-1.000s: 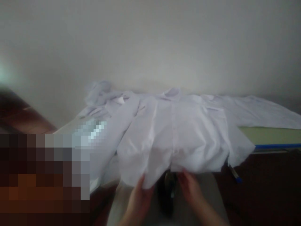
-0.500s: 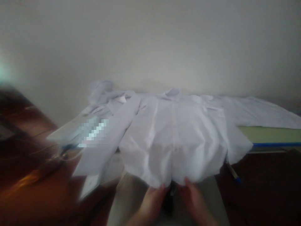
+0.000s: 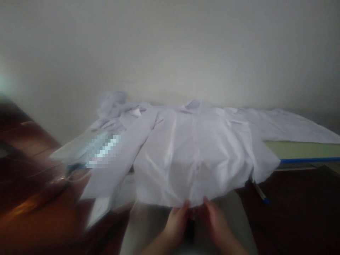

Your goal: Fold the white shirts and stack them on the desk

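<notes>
A white shirt (image 3: 186,152) lies spread out with its collar (image 3: 193,105) toward the wall and its buttoned front facing up. Its lower hem hangs over the near edge, above my lap. My left hand (image 3: 177,219) pinches the hem just left of the button line, thumb on top. To the right of it, my right hand (image 3: 214,216) holds the same hem between its thumb and fingers, which are mostly hidden under the cloth. One sleeve (image 3: 114,166) stretches down to the left; the other sleeve (image 3: 262,159) drapes off at the right.
More white cloth (image 3: 292,124) runs along the wall at the right, over a pale green surface (image 3: 305,150) with a blue edge (image 3: 313,160). Crumpled white fabric (image 3: 111,102) is heaped at the back left. A blue-tipped stick (image 3: 261,194) sticks out at the lower right.
Both hands have risen slightly and come closer together at the hem. The hem's middle opening has closed up and its lower edge looks straighter.
</notes>
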The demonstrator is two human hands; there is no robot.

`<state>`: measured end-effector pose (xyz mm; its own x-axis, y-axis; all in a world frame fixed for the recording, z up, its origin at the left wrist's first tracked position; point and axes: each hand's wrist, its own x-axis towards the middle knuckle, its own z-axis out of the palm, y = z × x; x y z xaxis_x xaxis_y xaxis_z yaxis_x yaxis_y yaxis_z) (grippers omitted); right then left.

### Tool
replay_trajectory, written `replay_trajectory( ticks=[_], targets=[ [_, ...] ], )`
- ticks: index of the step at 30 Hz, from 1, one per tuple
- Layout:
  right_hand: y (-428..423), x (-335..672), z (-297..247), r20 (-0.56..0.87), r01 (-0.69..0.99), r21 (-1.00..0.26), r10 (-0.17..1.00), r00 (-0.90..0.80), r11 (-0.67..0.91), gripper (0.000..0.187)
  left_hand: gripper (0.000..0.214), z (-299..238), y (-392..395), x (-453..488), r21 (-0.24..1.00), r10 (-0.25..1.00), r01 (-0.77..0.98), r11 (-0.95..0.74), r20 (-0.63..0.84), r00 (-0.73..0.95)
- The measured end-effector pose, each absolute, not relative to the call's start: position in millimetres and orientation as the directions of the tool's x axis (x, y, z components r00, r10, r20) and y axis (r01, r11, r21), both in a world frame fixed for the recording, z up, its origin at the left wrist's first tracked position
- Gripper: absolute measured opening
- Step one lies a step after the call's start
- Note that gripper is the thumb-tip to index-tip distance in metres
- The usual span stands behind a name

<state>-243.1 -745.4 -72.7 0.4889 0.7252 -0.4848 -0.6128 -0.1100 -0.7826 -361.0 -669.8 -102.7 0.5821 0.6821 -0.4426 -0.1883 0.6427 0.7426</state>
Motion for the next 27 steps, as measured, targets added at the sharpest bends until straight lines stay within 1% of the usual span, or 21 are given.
replay_trajectory(
  ticks=[2, 4, 7, 10, 14, 18, 19, 20, 21, 23, 24, 25, 27],
  targets=[
    [-746, -244, -69, -0.456, -0.506, -0.85, 0.686, 0.567, -0.147, 0.041, 0.028, -107, -670, -359, 0.728, 0.7, -0.266, 0.632, -0.39, 0.598],
    [-747, -246, -67, -0.43, -0.452, -0.88, 0.652, 0.625, -0.148, 0.042, 0.025, -110, -670, -357, 0.699, 0.702, -0.319, 0.641, -0.365, 0.611],
    [-747, -251, -69, -0.41, -0.437, -0.889, 0.653, 0.636, -0.133, 0.043, 0.025, -109, -672, -353, 0.7, 0.677, -0.315, 0.641, -0.321, 0.662],
    [-745, -256, -74, -0.431, -0.458, -0.877, 0.659, 0.617, -0.144, 0.044, 0.026, -108, -675, -349, 0.759, 0.662, -0.271, 0.592, -0.267, 0.7],
    [-743, -258, -84, -0.45, -0.519, -0.847, 0.673, 0.587, -0.114, 0.048, 0.034, -113, -674, -340, 0.823, 0.704, -0.166, 0.543, -0.339, 0.623],
    [-744, -257, -94, -0.472, -0.543, -0.831, 0.672, 0.571, -0.123, 0.05, 0.043, -120, -667, -333, 0.82, 0.711, -0.114, 0.56, -0.405, 0.575],
    [-744, -255, -94, -0.477, -0.552, -0.823, 0.688, 0.547, -0.132, 0.053, 0.044, -119, -665, -332, 0.821, 0.71, -0.105, 0.56, -0.411, 0.572],
    [-743, -253, -91, -0.468, -0.557, -0.818, 0.727, 0.503, -0.142, 0.056, 0.045, -118, -663, -331, 0.826, 0.706, -0.086, 0.558, -0.418, 0.571],
    [-742, -249, -86, -0.435, -0.553, -0.82, 0.789, 0.433, -0.148, 0.059, 0.046, -116, -661, -331, 0.832, 0.695, -0.051, 0.552, -0.426, 0.578],
    [-736, -237, -64, -0.285, -0.519, -0.845, 0.929, 0.237, -0.127, 0.062, 0.046, -106, -658, -333, 0.844, 0.617, 0.101, 0.526, -0.461, 0.639],
    [-731, -228, -48, -0.18, -0.493, -0.865, 0.975, 0.131, -0.093, 0.062, 0.046, -97, -657, -335, 0.847, 0.546, 0.203, 0.491, -0.481, 0.686],
    [-725, -219, -29, -0.073, -0.467, -0.883, 0.996, 0.041, -0.046, 0.06, 0.044, -86, -655, -337, 0.85, 0.456, 0.301, 0.433, -0.495, 0.74],
    [-709, -196, 18, 0.095, -0.421, -0.904, 0.995, -0.045, 0.067, 0.055, 0.039, -52, -650, -343, 0.873, 0.257, 0.415, 0.255, -0.475, 0.842]
  ],
)
